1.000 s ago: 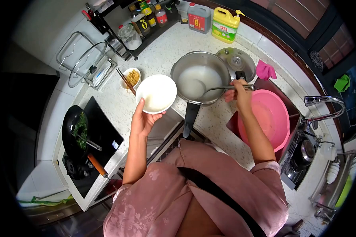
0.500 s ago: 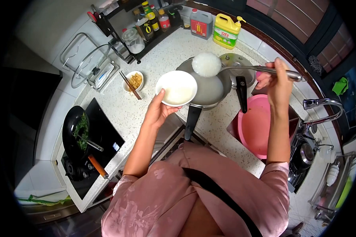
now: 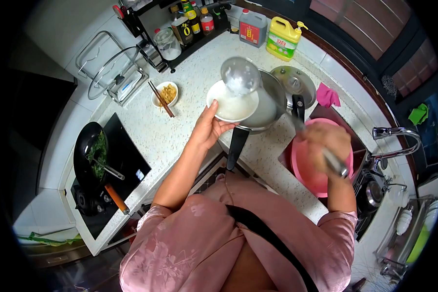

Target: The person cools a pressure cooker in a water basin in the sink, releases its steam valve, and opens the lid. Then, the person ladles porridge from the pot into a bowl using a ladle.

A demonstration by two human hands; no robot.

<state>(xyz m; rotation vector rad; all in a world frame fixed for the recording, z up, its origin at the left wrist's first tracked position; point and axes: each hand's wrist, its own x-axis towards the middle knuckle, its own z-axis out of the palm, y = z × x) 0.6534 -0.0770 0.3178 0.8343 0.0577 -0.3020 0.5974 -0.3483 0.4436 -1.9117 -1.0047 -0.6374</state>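
Observation:
My left hand (image 3: 210, 127) is closed on the edge of a small white bowl (image 3: 239, 118), thumb on the rim, with pale, whitish contents inside. Above it a metal ladle (image 3: 240, 74) is tipped, its cup over the bowl and whitish liquid at its lower lip. My right hand (image 3: 330, 146), smeared by motion, grips the ladle's handle above the pink basin. Partly behind the bowl stands a metal pot (image 3: 276, 111) of cloudy liquid, its black handle pointing toward me.
A pot lid (image 3: 301, 80) lies behind the pot. The pink basin (image 3: 297, 165) sits in the sink by the faucet (image 3: 399, 131). Left are a small bowl (image 3: 155, 101) of food with chopsticks (image 3: 161, 100) and a wok (image 3: 82, 146) of greens. Bottles and a yellow jug (image 3: 282, 41) stand behind.
The ladle has swung left from over the pot to over the bowl and tipped. My right hand has come lower and nearer my body. The bowl has shifted right, closer to the pot.

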